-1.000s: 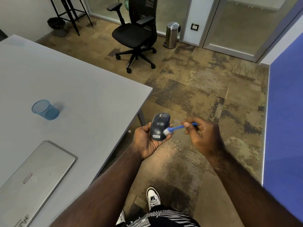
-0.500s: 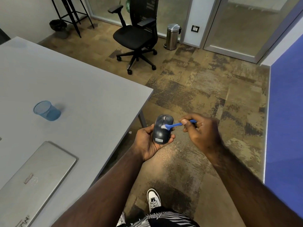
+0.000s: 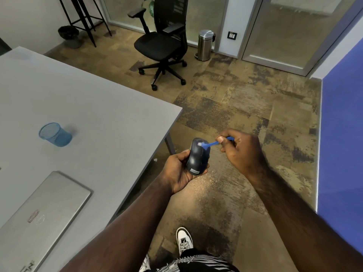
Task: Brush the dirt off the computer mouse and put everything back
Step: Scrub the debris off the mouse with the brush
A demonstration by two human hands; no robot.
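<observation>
A white-and-black shoe point(image 3: 184, 241) stands on the patterned carpet point(image 3: 225, 107) at the bottom of view. Above it, off the table's edge, the left hand point(image 3: 179, 169) is cupped around a dark computer mouse point(image 3: 197, 159) — fingers wrapped under its body, the logo end toward the wrist. The right hand point(image 3: 240, 149) is closed on the handle of a small blue brush point(image 3: 213, 143), whose white bristle tip touches the far end of the mouse's top. To the left, the grey table point(image 3: 88, 107) carries a closed silver laptop point(image 3: 43, 209) near its front and a blue mesh cup point(image 3: 56, 134) further back — the two well apart. Beyond, a black office chair point(image 3: 163, 44) stands beside a steel pedal bin point(image 3: 205, 45)
</observation>
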